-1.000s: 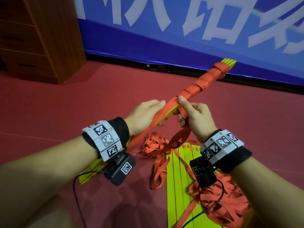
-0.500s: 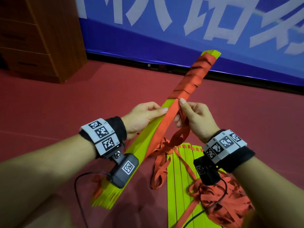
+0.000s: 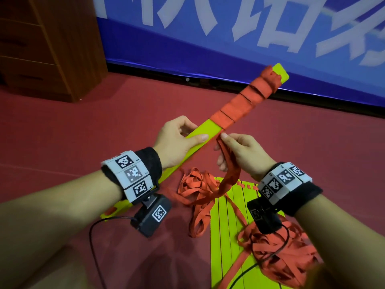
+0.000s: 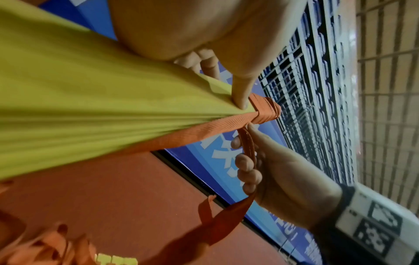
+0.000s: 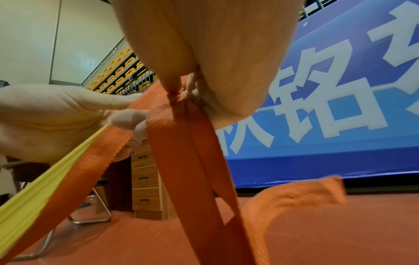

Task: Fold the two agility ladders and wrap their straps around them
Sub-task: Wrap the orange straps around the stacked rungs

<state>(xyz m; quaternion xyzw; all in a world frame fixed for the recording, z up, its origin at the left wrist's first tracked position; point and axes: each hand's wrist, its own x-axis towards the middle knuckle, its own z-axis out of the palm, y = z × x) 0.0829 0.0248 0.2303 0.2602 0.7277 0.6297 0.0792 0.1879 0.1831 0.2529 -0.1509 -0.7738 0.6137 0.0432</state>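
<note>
I hold a folded bundle of yellow-green ladder rungs (image 3: 205, 130) slanting up to the right, its far half wound in orange strap (image 3: 245, 101). My left hand (image 3: 179, 140) grips the bundle at its bare middle, thumb on top (image 4: 240, 93). My right hand (image 3: 235, 151) pinches the loose orange strap (image 3: 229, 178) just below the last wrap; the strap (image 5: 188, 143) hangs from its fingers to the floor. A second ladder (image 3: 231, 232) lies flat on the floor beneath, with tangled orange straps (image 3: 279, 255) on it.
A loose heap of orange strap (image 3: 195, 184) lies on the red floor (image 3: 104, 126). A wooden drawer cabinet (image 3: 48, 44) stands at the back left, and a blue banner (image 3: 229, 34) runs along the wall behind.
The bundle has rolled so its flat yellow face points up, and its far end has swung right. Another turn of strap sits on it; my right hand has dropped below the bundle.
</note>
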